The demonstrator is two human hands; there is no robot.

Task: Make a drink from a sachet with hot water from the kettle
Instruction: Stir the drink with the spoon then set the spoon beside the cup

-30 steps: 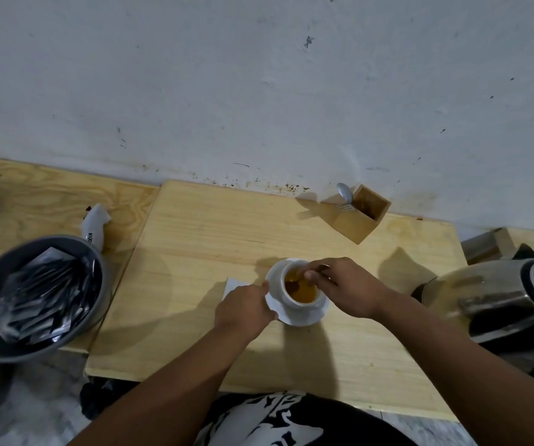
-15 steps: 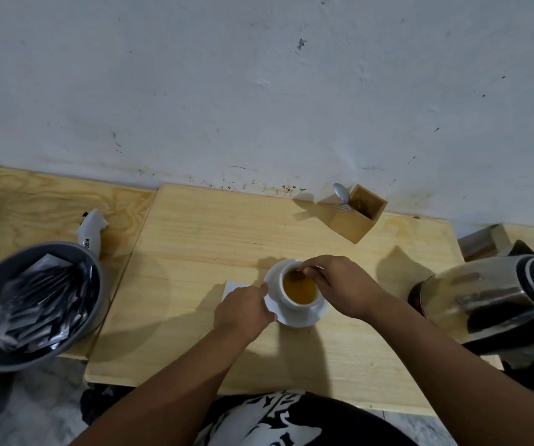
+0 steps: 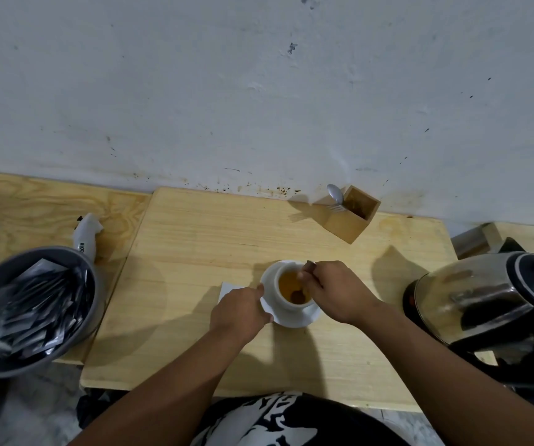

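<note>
A white cup (image 3: 286, 304) with amber-brown drink stands on a white saucer (image 3: 304, 318) in the middle of the wooden table (image 3: 194, 246). My right hand (image 3: 333, 292) grips a spoon (image 3: 305, 278) whose bowl is dipped in the drink. My left hand (image 3: 238, 312) pinches the saucer's left rim. A white sachet (image 3: 228, 289) lies flat just left of the saucer, partly under my left hand. The steel kettle (image 3: 484, 300) with a black lid sits at the right edge.
A grey bowl (image 3: 30, 362) of dark sachets sits at the left. A white handheld device (image 3: 87, 238) lies behind it. A wooden holder (image 3: 351, 217) with a spoon and fork stands at the back by the wall.
The spoon has swung round inside the cup, its bowl now toward the near side. My left hand stays on the saucer rim. The camera has shifted slightly.
</note>
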